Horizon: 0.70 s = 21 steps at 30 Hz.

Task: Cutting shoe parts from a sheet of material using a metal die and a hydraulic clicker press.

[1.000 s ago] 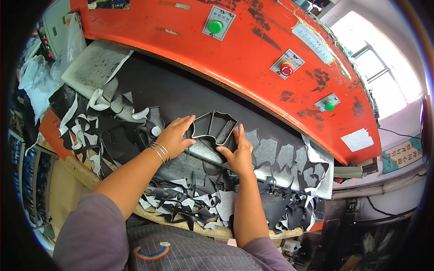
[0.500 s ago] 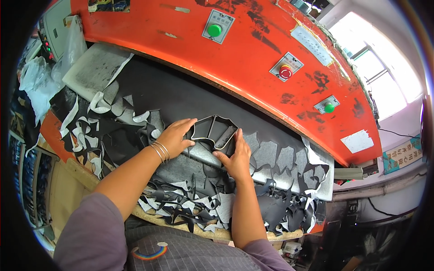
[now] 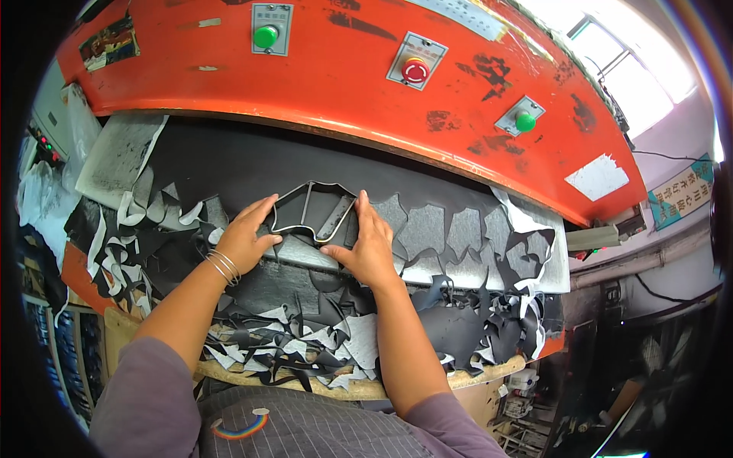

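A metal cutting die point(image 3: 308, 204), an angular outline with a crossbar inside, rests on a dark sheet point(image 3: 221, 156) near its front edge. My left hand point(image 3: 246, 235) holds the die's left side, fingers pointing forward and thumb by its lower left corner. Against the right side lie the fingers of my right hand point(image 3: 372, 248), with the thumb at the lower right corner. Both hands are closed on the die between them. To its right, a row of cut openings in the sheet shows a grey surface point(image 3: 422, 230).
An orange-red machine beam point(image 3: 343, 91) spans the far side, with green buttons point(image 3: 266, 36) and a red one point(image 3: 414, 71). Black and white scraps point(image 3: 305, 336) heap along the wooden front edge point(image 3: 351, 391). A folded pale sheet point(image 3: 114, 156) sits far left.
The head view has turned, so the beam and work surface appear shifted left and more level. Both hands remain on the die, which keeps about the same place beside the cut openings.
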Each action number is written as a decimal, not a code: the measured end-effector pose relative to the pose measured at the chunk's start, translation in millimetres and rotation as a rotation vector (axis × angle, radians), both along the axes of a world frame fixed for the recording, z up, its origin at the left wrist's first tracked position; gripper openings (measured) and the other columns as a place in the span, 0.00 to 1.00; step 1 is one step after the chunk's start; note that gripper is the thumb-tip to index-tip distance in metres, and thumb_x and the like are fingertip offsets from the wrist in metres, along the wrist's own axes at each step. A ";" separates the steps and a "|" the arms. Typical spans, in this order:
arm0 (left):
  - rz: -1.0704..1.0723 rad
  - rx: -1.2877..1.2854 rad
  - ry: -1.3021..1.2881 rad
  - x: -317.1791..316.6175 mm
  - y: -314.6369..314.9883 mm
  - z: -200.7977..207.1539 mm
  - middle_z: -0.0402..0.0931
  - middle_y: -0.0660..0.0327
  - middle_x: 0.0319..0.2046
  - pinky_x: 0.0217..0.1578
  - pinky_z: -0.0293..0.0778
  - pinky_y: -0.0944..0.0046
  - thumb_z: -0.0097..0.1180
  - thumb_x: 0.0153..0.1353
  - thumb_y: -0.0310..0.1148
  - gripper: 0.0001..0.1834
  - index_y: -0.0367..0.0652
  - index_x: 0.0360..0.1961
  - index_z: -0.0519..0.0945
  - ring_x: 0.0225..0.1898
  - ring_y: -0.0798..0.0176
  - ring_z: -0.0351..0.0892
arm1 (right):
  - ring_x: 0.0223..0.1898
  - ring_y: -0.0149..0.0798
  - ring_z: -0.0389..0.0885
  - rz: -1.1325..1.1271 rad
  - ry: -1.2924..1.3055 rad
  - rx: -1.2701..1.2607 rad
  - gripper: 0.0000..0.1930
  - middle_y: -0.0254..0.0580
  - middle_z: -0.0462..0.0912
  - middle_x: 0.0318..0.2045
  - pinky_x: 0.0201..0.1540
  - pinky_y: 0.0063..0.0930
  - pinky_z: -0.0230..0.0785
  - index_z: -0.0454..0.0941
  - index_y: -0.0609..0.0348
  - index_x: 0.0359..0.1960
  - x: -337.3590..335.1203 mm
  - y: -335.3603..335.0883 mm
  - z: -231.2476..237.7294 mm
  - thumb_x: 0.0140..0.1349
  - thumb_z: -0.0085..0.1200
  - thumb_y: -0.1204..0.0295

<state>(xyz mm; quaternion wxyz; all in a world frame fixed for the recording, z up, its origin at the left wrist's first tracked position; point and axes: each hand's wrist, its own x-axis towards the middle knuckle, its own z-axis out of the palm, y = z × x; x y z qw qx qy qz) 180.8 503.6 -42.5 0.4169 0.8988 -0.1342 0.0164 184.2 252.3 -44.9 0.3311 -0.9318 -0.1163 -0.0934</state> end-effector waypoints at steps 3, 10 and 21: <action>0.002 -0.029 0.002 1.6 -4.6 -3.7 0.63 0.49 0.62 0.61 0.63 0.60 0.62 0.51 0.29 0.39 0.44 0.66 0.62 0.62 0.50 0.65 | 0.63 0.57 0.62 0.028 -0.014 -0.007 0.60 0.61 0.64 0.61 0.65 0.44 0.47 0.47 0.64 0.69 2.4 -7.7 -0.8 0.37 0.73 0.57; 0.034 -0.111 -0.008 0.0 -9.4 -5.6 0.64 0.47 0.61 0.61 0.64 0.60 0.63 0.51 0.26 0.39 0.42 0.65 0.62 0.61 0.50 0.67 | 0.62 0.56 0.63 0.031 -0.003 -0.040 0.60 0.60 0.65 0.61 0.64 0.44 0.48 0.47 0.64 0.69 5.4 -9.1 -1.6 0.37 0.73 0.55; 0.001 -0.097 0.003 -0.1 0.1 -5.5 0.64 0.46 0.61 0.61 0.63 0.58 0.63 0.50 0.27 0.38 0.38 0.63 0.63 0.61 0.49 0.66 | 0.62 0.56 0.62 0.005 0.006 -0.076 0.59 0.58 0.67 0.60 0.65 0.44 0.47 0.48 0.67 0.68 1.4 -1.2 -0.1 0.38 0.73 0.55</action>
